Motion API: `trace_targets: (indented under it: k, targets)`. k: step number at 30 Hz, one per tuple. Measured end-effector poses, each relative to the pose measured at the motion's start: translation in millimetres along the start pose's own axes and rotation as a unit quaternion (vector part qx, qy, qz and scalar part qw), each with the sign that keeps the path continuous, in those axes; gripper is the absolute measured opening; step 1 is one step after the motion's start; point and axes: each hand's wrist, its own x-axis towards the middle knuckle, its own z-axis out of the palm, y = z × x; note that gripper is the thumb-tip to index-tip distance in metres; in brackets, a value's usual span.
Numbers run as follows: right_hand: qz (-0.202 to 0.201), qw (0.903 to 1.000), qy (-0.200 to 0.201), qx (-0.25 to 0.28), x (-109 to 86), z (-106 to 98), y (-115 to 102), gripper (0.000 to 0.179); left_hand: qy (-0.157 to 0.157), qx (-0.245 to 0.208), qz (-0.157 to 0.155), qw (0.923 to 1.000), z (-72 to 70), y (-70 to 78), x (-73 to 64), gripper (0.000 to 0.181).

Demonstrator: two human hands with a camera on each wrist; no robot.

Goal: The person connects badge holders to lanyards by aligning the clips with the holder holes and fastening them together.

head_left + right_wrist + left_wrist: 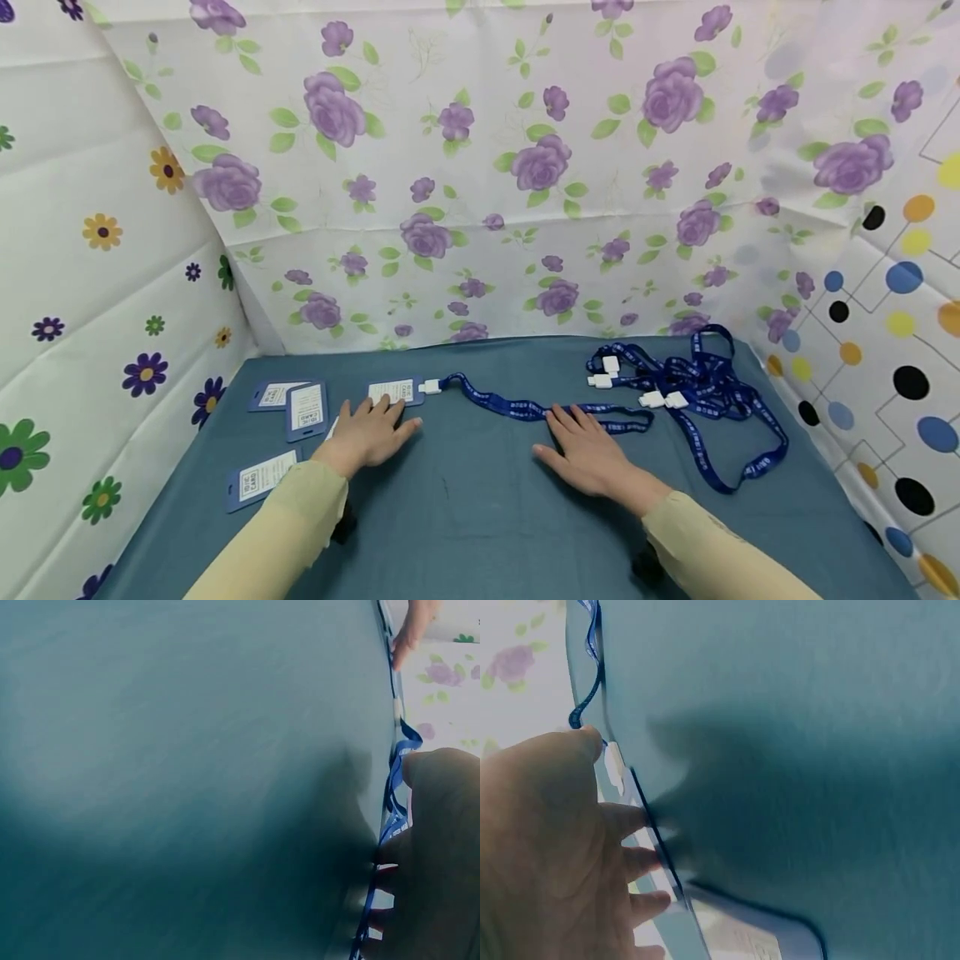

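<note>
While the left grip (367, 435), palm down, fingers spread, partly hides an ID card (393, 390), the right grip (588, 454), likewise spread, covers some blue lanyard (516, 407).

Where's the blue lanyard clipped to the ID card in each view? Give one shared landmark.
Head: lanyard lies across the middle, its right part under the fingertips of the right hand.
Left wrist: lanyard at top left, down to the thumb of the left hand.
Right wrist: lanyard near the right edge, partly hidden by the right hand.
Shared landmark: white clip joining lanyard and ID card.
</note>
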Motion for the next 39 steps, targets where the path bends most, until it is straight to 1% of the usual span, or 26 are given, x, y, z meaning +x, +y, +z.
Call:
trace_targets:
  k: [3,7,12,16,19,22,25,29,35,36,39]
  targets:
    - [0.008,0.9999,-0.006,-0.005,18.2,-0.5,-12.3,0.079,-0.002,-0.016,-0.01,0.9998,-2.3,-9.1,7.3,0.074]
    - [0.02,0.9994,-0.008,-0.025,44.9,-2.8,-21.9,0.076,0.007,-0.026,-0.015,0.9995,-2.8,-20.8,15.4,0.073]
    - [0.044,0.9975,0.002,-0.055,76.1,-5.6,-20.5,0.071,0.012,-0.036,-0.018,0.9991,-3.9,-32.7,22.4,0.073]
    - [0.083,0.994,0.004,-0.072,90.9,-11.3,-13.3,0.072,0.015,-0.046,-0.02,0.9986,-4.5,-39.8,26.0,0.075]
    - [0.105,0.9905,-0.002,-0.088,96.9,-16.2,-7.2,0.072,0.022,-0.049,-0.024,0.9982,-3.6,-45.9,28.2,0.073]
    - [0.114,0.9878,-0.009,-0.105,100.9,-20.0,-2.3,0.07,0.029,-0.051,-0.027,0.998,-2.1,-51.5,30.4,0.071]
    - [0.12,0.9866,-0.011,-0.111,104.1,-22.0,1.0,0.068,0.035,-0.051,-0.024,0.9978,-0.3,-54.7,32.7,0.072]
    - [0.128,0.9849,-0.015,-0.115,107.0,-24.1,2.6,0.068,0.036,-0.044,-0.025,0.9981,2.3,-53.9,34.1,0.072]
    - [0.13,0.9858,-0.016,-0.105,107.9,-24.7,4.0,0.07,0.038,-0.044,-0.029,0.9979,3.9,-51.0,30.1,0.075]
    - [0.128,0.9865,-0.013,-0.102,107.8,-23.3,6.3,0.07,0.039,-0.047,-0.028,0.9977,3.9,-50.8,29.5,0.076]
    - [0.113,0.9891,0.012,-0.093,104.8,-18.9,17.2,0.071,0.047,-0.046,-0.022,0.9976,3.1,-50.1,30.0,0.078]
